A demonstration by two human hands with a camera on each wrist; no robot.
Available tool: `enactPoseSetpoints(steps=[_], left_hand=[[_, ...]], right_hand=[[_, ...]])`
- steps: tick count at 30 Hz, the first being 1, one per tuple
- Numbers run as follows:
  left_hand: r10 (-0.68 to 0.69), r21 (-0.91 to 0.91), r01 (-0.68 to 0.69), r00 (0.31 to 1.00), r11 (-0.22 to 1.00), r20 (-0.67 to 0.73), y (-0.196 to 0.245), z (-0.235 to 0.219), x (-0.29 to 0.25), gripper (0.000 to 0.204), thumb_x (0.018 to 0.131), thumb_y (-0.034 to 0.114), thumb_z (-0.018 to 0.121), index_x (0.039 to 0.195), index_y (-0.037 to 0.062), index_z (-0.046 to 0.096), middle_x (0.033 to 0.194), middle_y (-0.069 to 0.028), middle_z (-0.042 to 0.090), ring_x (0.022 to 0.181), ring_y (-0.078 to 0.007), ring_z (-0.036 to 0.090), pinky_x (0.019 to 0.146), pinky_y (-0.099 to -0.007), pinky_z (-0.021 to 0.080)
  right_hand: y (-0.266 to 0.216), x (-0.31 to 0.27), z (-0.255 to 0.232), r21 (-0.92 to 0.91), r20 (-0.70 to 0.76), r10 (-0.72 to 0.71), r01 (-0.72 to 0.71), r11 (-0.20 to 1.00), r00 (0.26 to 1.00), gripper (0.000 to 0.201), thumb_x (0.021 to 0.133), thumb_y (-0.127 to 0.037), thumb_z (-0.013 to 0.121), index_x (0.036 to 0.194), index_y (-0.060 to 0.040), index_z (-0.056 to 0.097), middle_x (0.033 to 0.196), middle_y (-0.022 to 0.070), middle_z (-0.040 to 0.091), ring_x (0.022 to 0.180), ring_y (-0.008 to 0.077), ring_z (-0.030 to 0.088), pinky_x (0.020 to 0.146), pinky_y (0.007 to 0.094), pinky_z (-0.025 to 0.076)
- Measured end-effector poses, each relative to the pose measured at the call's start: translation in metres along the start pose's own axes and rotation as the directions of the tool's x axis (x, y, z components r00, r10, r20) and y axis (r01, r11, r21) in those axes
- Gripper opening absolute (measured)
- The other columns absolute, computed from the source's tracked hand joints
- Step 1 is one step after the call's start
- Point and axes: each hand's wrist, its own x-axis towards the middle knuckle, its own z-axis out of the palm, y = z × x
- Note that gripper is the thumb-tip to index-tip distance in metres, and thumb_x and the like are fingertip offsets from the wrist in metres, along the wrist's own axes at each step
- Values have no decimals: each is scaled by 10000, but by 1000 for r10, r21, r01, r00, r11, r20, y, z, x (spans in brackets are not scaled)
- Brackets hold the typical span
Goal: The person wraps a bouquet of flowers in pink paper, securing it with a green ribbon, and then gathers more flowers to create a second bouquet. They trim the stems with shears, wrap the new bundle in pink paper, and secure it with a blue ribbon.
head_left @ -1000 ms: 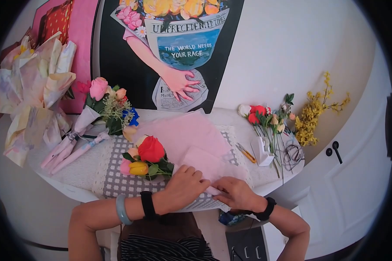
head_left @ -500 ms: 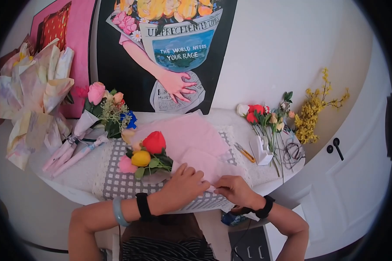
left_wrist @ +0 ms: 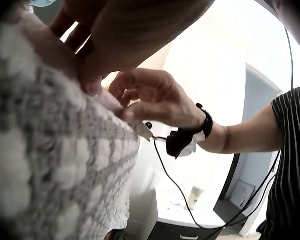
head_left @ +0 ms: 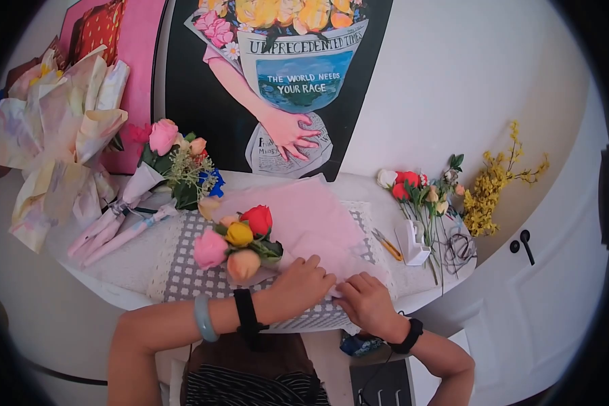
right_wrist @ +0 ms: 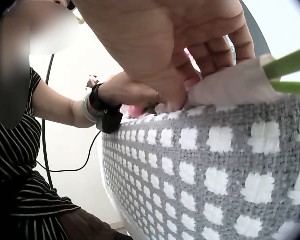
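A small bouquet (head_left: 240,240) of red, yellow, pink and peach flowers lies on a sheet of pink tissue paper (head_left: 314,216) spread over a grey-and-white checked mat (head_left: 186,271). My left hand (head_left: 306,281) grips the paper-wrapped stems just right of the flower heads. My right hand (head_left: 362,299) is beside it and pinches the paper's near edge. In the right wrist view the green stems (right_wrist: 290,65) stick out of the pink paper (right_wrist: 230,85) on the mat (right_wrist: 190,165). In the left wrist view my right hand (left_wrist: 155,100) pinches the paper at the mat's edge (left_wrist: 50,150).
A wrapped bouquet (head_left: 166,169) and a big bundle of wrapping paper (head_left: 54,135) lie at the left. At the right are loose flowers (head_left: 419,193), yellow sprigs (head_left: 494,186), scissors (head_left: 387,243), a white tape dispenser (head_left: 413,242) and a wire coil (head_left: 458,247). A poster (head_left: 284,74) is behind the table.
The bouquet has rolled under my left hand, so the pink and peach heads now face the near side. Both hands have shifted slightly along the paper's near edge.
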Motion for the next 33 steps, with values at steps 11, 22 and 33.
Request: enactPoseSetpoints(steps=[11, 22, 33], left_hand=[[-32, 126, 45, 994, 991, -102, 4, 7, 5, 203, 694, 115, 571, 890, 65, 565, 832, -81, 512, 840, -240, 486, 765, -392, 405], [-7, 37, 7, 1000, 999, -22, -3, 13, 23, 140, 698, 102, 561, 829, 63, 592, 750, -66, 565, 776, -243, 512, 707, -346, 402], [-90, -110, 75, 987, 991, -135, -7, 5, 32, 179, 677, 85, 577, 854, 72, 594, 808, -92, 541, 859, -263, 498, 745, -363, 405]], right_hand=[[26, 4, 15, 310, 2, 185, -177, 934, 983, 134, 741, -79, 648, 850, -27, 591, 714, 113, 577, 699, 292, 571, 604, 367, 466], [21, 7, 16, -4, -121, 99, -100, 995, 988, 114, 732, -80, 636, 808, -49, 558, 676, 75, 524, 660, 251, 545, 564, 369, 450], [29, 10, 13, 71, -47, 127, -123, 990, 991, 70, 718, -89, 644, 761, -41, 618, 712, 95, 568, 710, 270, 561, 616, 371, 461]])
